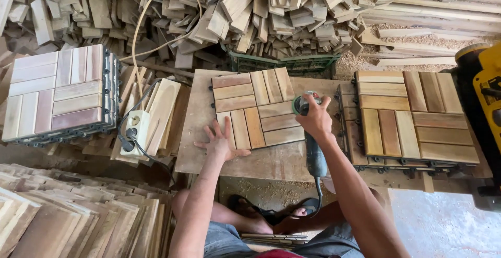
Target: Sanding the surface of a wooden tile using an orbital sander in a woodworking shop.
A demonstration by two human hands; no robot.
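A square wooden deck tile [255, 106] made of short slats lies on a low plywood board [271, 161]. My left hand [219, 143] presses flat with spread fingers on the tile's near left corner. My right hand [314, 117] grips a grey handheld sander [313, 151], whose green-rimmed disc rests at the tile's right edge. The sander's cord runs down towards my legs.
A stack of finished tiles [57, 93] stands at the left, another stack [415, 114] at the right. A white power strip [136, 127] lies on loose slats. Heaps of wood offcuts [250, 12] fill the back. A yellow machine [488, 85] sits at the right edge.
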